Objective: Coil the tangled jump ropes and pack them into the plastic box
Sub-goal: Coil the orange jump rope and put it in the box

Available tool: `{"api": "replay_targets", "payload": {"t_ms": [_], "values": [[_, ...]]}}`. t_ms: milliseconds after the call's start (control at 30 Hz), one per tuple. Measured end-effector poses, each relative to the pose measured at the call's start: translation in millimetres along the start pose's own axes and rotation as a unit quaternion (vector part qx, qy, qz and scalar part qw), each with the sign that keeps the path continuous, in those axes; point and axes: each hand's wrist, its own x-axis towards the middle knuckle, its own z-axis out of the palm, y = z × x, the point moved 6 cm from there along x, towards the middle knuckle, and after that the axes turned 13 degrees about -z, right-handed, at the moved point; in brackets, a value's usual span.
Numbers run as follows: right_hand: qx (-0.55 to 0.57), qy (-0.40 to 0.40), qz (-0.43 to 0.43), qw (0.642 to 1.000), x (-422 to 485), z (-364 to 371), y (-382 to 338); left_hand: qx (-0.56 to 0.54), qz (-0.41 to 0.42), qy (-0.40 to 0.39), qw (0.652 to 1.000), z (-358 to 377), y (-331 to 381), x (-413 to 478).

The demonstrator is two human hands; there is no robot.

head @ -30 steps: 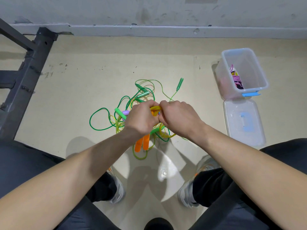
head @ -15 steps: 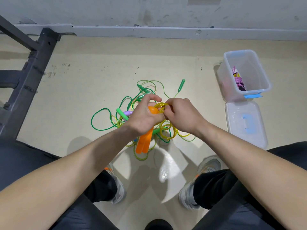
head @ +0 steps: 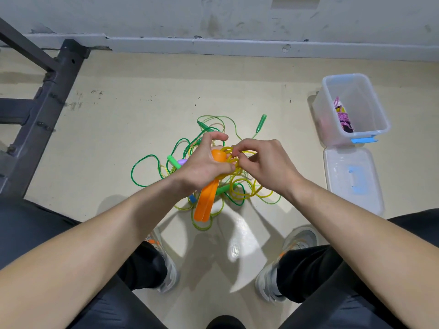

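We see both hands held together above a tangle of jump ropes on the cream floor [head: 114,138]. The left hand [head: 202,168] has its grip clenched round a pair of orange handles [head: 203,204], which lie side by side, their free ends pointing towards the near side. The right hand [head: 267,166] is just beside it. Its grip pinches loops of the yellow rope [head: 248,189] beside the far tips of the handles, with thumb and fingertips bunched on the strands. More yellow loops hang and spread below the hands.

Under and round them lies the green rope [head: 142,173], one wide loop reaching to the left. One green handle [head: 260,122] lies on the far side of the pile and another [head: 173,161] peeps out to the left of the left hand. A small purple piece [head: 182,161] shows beside that one; we cannot tell what it belongs to.

Far to the right stands the clear plastic box [head: 378,108], open, with a coiled pink rope [head: 344,119] inside. Its lid [head: 342,169] lies flat on the floor just on the near side of the box.

A dark metal frame [head: 47,98] stands at the far left, against the grey wall [head: 213,17]. Two grey shoes [head: 285,264] rest on the floor on the near side of the pile.
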Motion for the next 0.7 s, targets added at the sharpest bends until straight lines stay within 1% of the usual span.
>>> {"api": "replay_targets", "payload": {"t_ms": [67,233,367,500,567,700], "values": [[-0.008,0.009,0.002,1.0,-2,1,-1,0.007,-0.003,0.002,1.0,-2,1,-1],[0.011,0.038,0.002,0.999,-6,1,-3,0.003,-0.022,-0.023,0.999,-3,2,-1],[0.014,0.019,0.006,1.0,-5,4,-5,0.025,-0.044,0.0,0.999,-10,1,0],[0.031,0.024,0.007,0.999,-3,5,-5,0.043,-0.045,-0.011,0.998,-11,-1,2],[0.0,-0.003,-0.015,1.0,-1,6,-7,0.043,-0.044,-0.013,0.998,-10,-2,2],[-0.087,-0.047,-0.094,0.991,0,9,-16,0.067,-0.039,-0.01,0.997,-10,-1,0]]}}
